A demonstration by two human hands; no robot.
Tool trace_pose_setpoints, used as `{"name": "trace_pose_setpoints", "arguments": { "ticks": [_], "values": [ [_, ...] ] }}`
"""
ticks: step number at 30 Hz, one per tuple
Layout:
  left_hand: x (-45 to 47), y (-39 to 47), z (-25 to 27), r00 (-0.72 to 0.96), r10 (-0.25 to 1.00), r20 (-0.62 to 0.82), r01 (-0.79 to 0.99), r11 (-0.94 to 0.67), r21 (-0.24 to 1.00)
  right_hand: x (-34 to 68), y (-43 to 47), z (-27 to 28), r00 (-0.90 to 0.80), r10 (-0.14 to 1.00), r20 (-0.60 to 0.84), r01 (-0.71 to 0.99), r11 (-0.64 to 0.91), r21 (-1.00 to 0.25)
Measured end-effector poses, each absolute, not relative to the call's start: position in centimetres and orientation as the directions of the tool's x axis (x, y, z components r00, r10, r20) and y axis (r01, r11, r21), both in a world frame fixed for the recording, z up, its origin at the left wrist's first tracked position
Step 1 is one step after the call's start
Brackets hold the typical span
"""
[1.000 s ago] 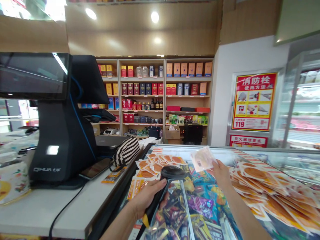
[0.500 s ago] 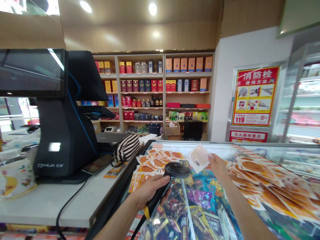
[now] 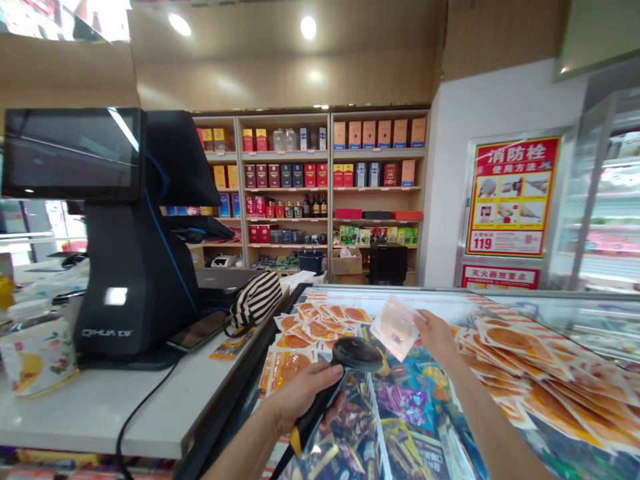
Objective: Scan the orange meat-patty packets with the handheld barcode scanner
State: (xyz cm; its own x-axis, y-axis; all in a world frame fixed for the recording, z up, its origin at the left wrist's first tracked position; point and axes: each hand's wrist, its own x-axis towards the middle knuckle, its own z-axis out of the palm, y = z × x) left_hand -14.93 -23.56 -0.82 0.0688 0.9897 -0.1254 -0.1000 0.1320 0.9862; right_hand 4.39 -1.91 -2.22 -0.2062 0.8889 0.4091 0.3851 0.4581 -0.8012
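My left hand (image 3: 307, 398) is wrapped round the handle of a black barcode scanner (image 3: 356, 353), whose head points away from me and to the right. Between the fingers and thumb of my right hand (image 3: 434, 339) is the edge of a small, pale, square food packet (image 3: 395, 328). The packet is tilted, just right of the scanner head and apart from it. Below both hands spreads a glass-topped case (image 3: 350, 417) with colourful wrapped packs. Flat orange-and-white packets lie in a small pile (image 3: 320, 323) beyond the scanner and in a larger heap (image 3: 530, 373) to the right.
A black checkout terminal (image 3: 135, 267) stands on the white counter (image 3: 95, 413) at left. Near it are a phone (image 3: 197, 331), a striped pouch (image 3: 257, 298) and a dangling black cable (image 3: 125, 423). Shelves of boxes (image 3: 285, 177) line the back wall, with a red poster (image 3: 514, 197) at right.
The pale packet has tilted and dropped slightly, its face turning. My left hand and the scanner have shifted slightly right and down in view. The camera has moved a little.
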Motion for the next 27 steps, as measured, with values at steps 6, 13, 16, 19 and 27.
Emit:
{"name": "trace_pose_setpoints", "arguments": {
  "ticks": [6,13,16,19,27],
  "values": [
    [-15.2,-23.4,-0.8,0.064,0.994,-0.092,-0.098,0.098,0.99,4.4,-2.4,-1.6,-0.232,0.877,0.421,0.466,0.48,-0.743],
    [-14.8,-23.0,-1.2,0.088,0.991,-0.102,-0.097,0.111,0.989,4.0,-2.1,-2.1,-0.259,0.854,0.451,0.492,0.519,-0.7],
    [-15.0,-23.1,-1.2,0.05,0.995,-0.089,-0.095,0.093,0.991,4.0,-2.2,-2.0,-0.242,0.853,0.462,0.541,0.514,-0.666],
    [-15.6,-23.7,-0.8,-0.029,0.998,-0.053,-0.077,0.05,0.996,4.6,-1.9,-1.6,-0.168,0.767,0.619,0.686,0.542,-0.486],
    [-17.9,-24.3,-0.1,-0.241,0.97,-0.036,-0.102,0.012,0.995,9.2,1.0,-1.7,-0.246,0.635,0.733,0.889,0.448,-0.09]
  ]
}}
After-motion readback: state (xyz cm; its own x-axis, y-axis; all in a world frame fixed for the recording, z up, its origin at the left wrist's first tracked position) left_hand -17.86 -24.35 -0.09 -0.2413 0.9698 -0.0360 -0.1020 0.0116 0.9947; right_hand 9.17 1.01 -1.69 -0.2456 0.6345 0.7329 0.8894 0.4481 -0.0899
